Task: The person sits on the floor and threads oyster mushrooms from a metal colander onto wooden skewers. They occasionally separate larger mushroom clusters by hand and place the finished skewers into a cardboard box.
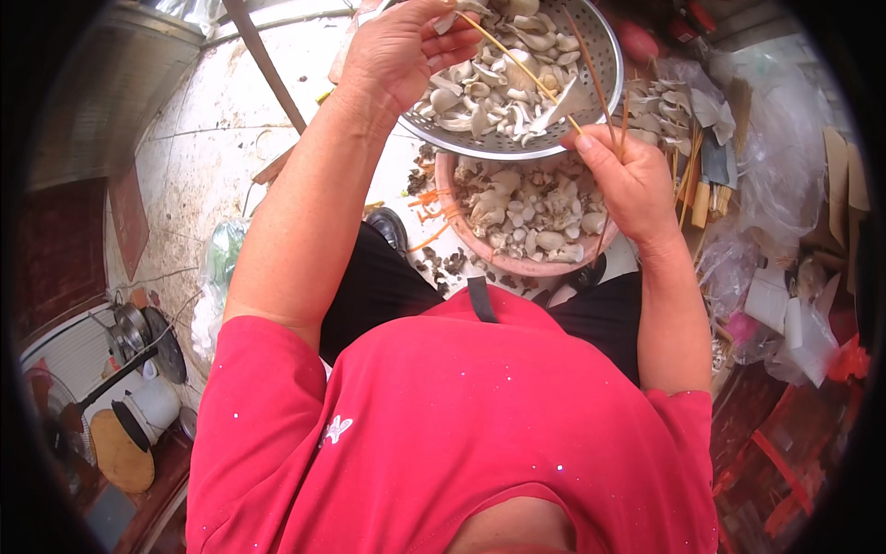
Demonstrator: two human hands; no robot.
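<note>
My right hand (626, 173) grips a pale bamboo skewer (509, 55) and darker thin sticks (588, 55). A grey-white oyster mushroom piece (569, 104) is threaded on the skewer close to that hand. At the skewer's far end, my left hand (415, 52) pinches a small mushroom piece (445, 22); the top picture edge partly cuts off its fingertips. Beneath both hands stands a perforated metal colander (615, 62) holding many loose oyster mushrooms (484, 83). Partly under it, between my feet, sits a pinkish basin (477, 253) with mushroom clumps and stem pieces (533, 208).
Dark scraps (443, 266) litter the floor by the basin. To the right lie skewered mushrooms (664, 111), a wooden-handled cleaver (713, 166) and plastic bags (782, 138). A wooden pole (266, 66) slants at upper left; pans (131, 329) and a white kettle (149, 408) are lower left.
</note>
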